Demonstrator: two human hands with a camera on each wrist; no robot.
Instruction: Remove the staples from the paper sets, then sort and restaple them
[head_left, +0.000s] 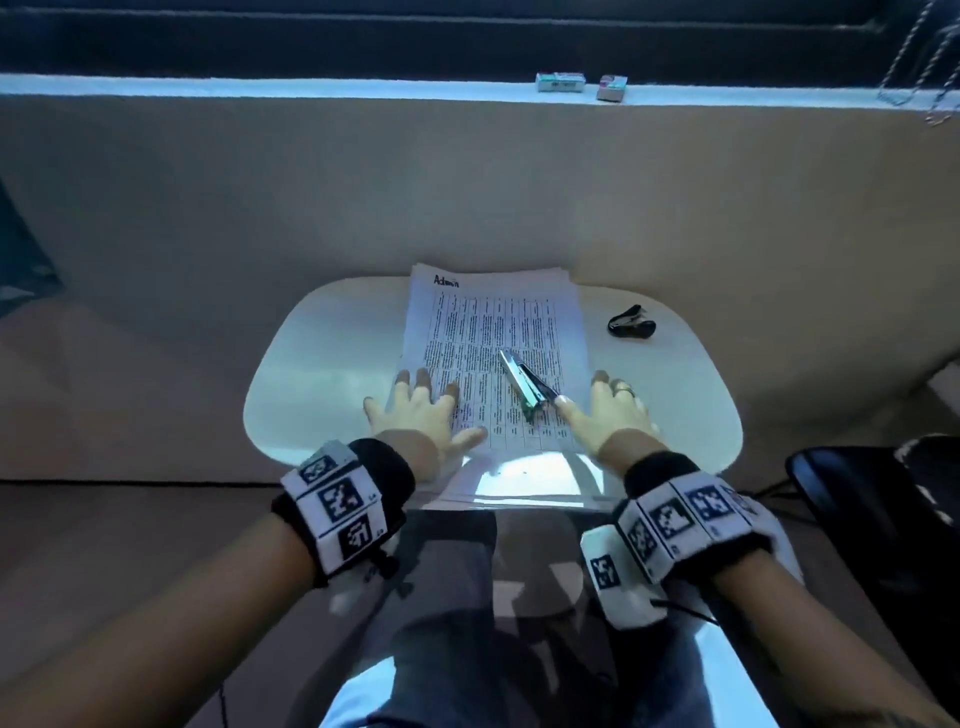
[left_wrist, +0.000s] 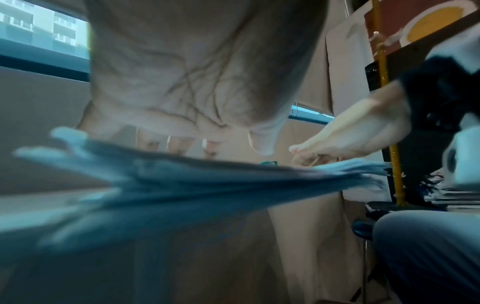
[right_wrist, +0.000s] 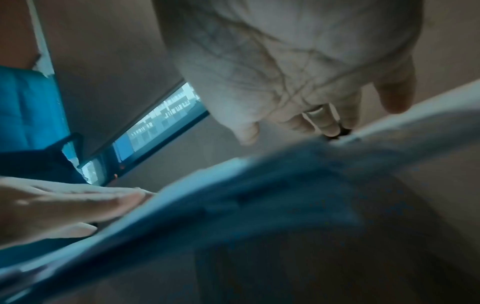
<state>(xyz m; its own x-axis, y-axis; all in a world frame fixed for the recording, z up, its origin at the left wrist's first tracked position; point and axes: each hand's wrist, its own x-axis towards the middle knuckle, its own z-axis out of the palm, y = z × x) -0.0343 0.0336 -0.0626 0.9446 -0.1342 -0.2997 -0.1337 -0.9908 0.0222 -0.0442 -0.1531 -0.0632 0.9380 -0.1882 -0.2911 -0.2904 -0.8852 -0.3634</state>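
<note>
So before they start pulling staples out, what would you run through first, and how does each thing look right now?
1. Paper stack lies flat on the table: ok.
2. Left hand steadies the stack, fingers spread on its near left edge: ok.
3. Right hand is free to take a tool, open at the stack's right edge, holding nothing: ok.
4. Staple remover is within sight, lying on the table right of the stack: ok.
5. Stapler is off the pages: not ok, it lies on top of the stack.
6. Where the staples sit: cannot tell, none shows in any view.
</note>
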